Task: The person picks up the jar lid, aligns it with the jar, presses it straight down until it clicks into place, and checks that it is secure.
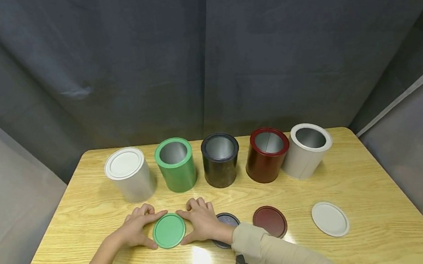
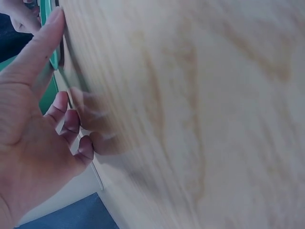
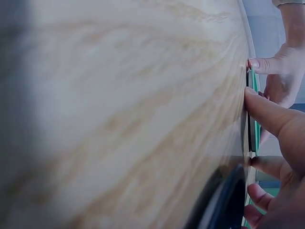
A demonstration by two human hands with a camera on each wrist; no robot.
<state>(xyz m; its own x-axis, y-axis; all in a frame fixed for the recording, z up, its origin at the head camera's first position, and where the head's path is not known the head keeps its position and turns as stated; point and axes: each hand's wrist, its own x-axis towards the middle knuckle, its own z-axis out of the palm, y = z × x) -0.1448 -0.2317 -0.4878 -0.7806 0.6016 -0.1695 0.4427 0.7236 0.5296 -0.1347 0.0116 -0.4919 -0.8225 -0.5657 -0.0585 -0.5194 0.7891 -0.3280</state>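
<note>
On the yellow wooden table (image 1: pixel 87 205), in front of the open green metal can (image 1: pixel 176 165), we are pinching the flat round green lid (image 1: pixel 169 230) between left hand (image 1: pixel 136 231) and right hand (image 1: pixel 202 223), fingers curled at its rim.

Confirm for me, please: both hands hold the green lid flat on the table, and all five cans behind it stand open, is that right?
Not quite. Both hands, left hand and right hand, do hold the green lid on the table, but only four cans stand open. The head view shows the white can at the far left already closed with its lid.
</note>
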